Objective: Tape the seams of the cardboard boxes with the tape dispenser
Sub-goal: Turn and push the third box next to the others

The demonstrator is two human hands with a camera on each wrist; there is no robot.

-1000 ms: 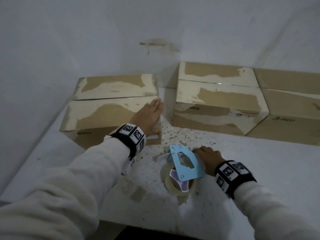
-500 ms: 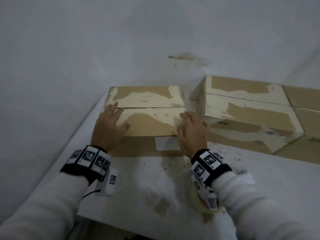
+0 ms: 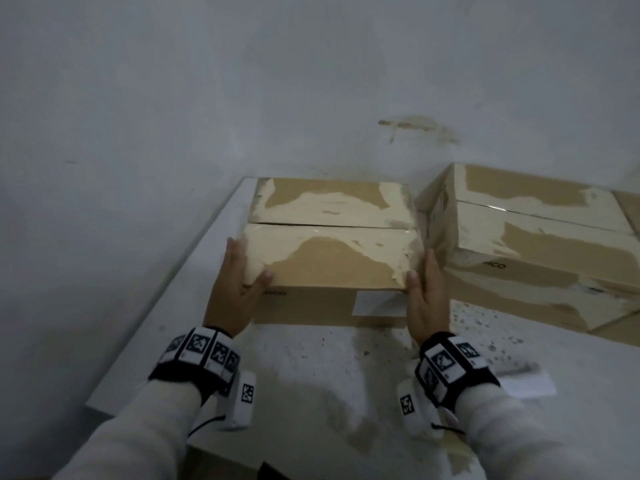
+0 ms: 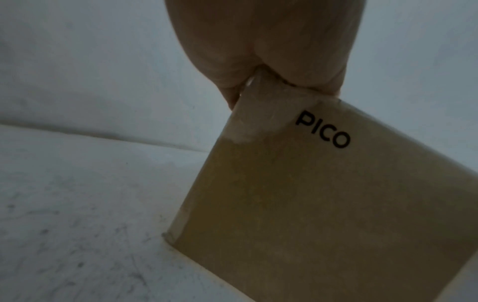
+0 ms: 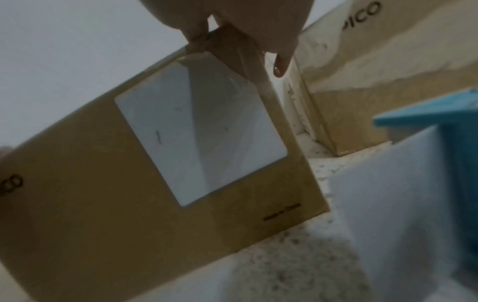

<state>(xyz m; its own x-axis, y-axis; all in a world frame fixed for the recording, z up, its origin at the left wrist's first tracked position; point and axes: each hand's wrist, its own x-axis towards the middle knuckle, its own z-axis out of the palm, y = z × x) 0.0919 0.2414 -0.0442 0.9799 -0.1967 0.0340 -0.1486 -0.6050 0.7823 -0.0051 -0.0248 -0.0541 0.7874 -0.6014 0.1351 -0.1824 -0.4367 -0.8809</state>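
A brown cardboard box (image 3: 332,261) with pale torn patches lies at the table's back left, its top seam (image 3: 329,225) running left to right. My left hand (image 3: 242,271) grips its front left corner, thumb on top and fingers down the side; the left wrist view shows that corner (image 4: 271,106) pinched in the palm. At the front right corner my right hand (image 3: 424,282) holds on the same way, above a white label (image 5: 199,130). The blue tape dispenser (image 5: 455,143) lies on the table behind my right wrist, mostly hidden in the head view.
A second taped box (image 3: 536,244) stands close to the right of the held one, with another box (image 3: 628,206) at the far right edge. The wall rises right behind them. The white table's left edge (image 3: 166,289) is near. A white strip (image 3: 530,382) lies at the right.
My right hand left the tape dispenser and came to the left box. Both hands slid from the box's top to its front corners.
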